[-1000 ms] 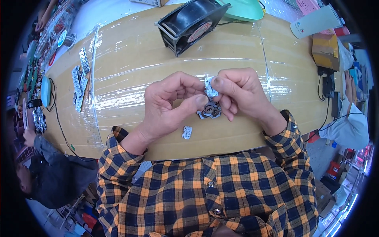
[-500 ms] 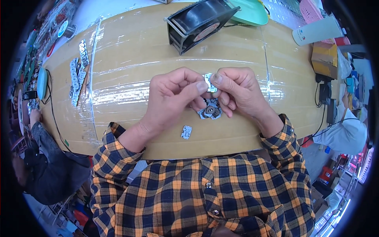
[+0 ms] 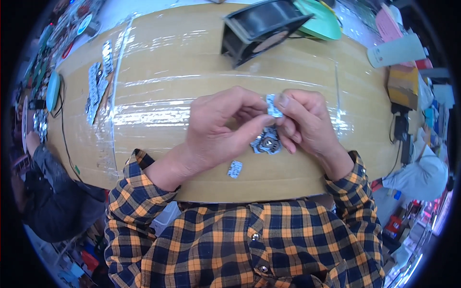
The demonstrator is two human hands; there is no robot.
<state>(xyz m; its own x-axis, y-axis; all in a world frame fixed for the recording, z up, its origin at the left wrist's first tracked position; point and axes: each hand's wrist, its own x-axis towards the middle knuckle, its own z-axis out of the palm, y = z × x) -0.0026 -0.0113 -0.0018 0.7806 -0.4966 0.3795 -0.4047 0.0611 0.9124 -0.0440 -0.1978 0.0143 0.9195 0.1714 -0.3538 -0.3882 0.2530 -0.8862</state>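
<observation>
My right hand (image 3: 307, 117) pinches a small pale circuit board (image 3: 274, 106) between thumb and fingers, holding it above the table. Close to the board's left side is my left hand (image 3: 223, 127), its thumb and fingers apart, the thumb tip by the board's lower edge. Whether that thumb touches the board is hard to make out. Beneath the hands lies a small pile of similar boards with dark round parts (image 3: 267, 143), partly hidden by my fingers. A single loose board (image 3: 235, 169) rests on the table nearer to me.
Strips of pale boards (image 3: 97, 86) lie at the table's left. A black fan (image 3: 264, 31) stands at the back, before a green tray (image 3: 321, 19). At right are a pale green cup (image 3: 397, 50) and a cardboard box (image 3: 402, 84). A co-worker's sleeve (image 3: 50, 168) shows at far left.
My left thumb and fingers have spread apart from their pinch at the board's edge. The right hand still holds the board. The whole view has shifted a little.
</observation>
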